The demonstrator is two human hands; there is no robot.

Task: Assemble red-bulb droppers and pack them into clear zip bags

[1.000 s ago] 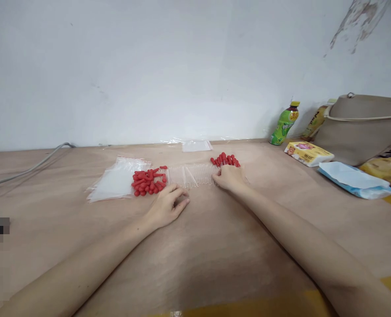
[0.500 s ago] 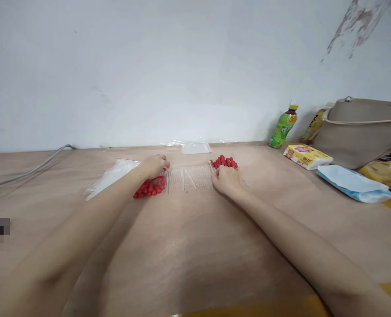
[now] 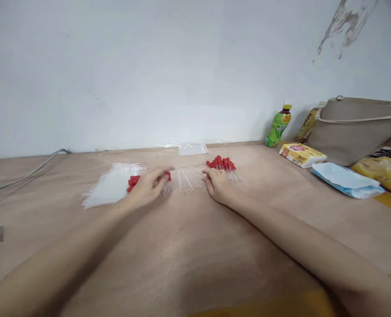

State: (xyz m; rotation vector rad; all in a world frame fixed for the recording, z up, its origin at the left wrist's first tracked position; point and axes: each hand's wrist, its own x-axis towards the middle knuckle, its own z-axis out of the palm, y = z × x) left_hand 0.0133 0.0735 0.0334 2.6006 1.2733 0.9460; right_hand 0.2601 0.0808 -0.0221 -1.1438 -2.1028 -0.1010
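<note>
Red rounded rubber bulbs point(image 3: 133, 182) lie beside the left hand point(image 3: 154, 181), which pinches one; the right hand point(image 3: 217, 182) grasps a thin clear tube point(image 3: 198, 171). Bare tubes point(image 3: 175, 184) between hands lie uncapped; red-topped tubes point(image 3: 222, 163) beyond the right look done.

Left fingers point(image 3: 161, 181) pulled back toward near side from reach over red pile point(image 3: 133, 181), now pinching red bulb point(image 3: 169, 175). Right fingers point(image 3: 211, 173) scooted left, pinching thin clear tube point(image 3: 198, 171) angled toward left ones. Red-topped droppers' point(image 3: 234, 177) stems, mostly covered before, now peeking out right of right fingers.
</note>
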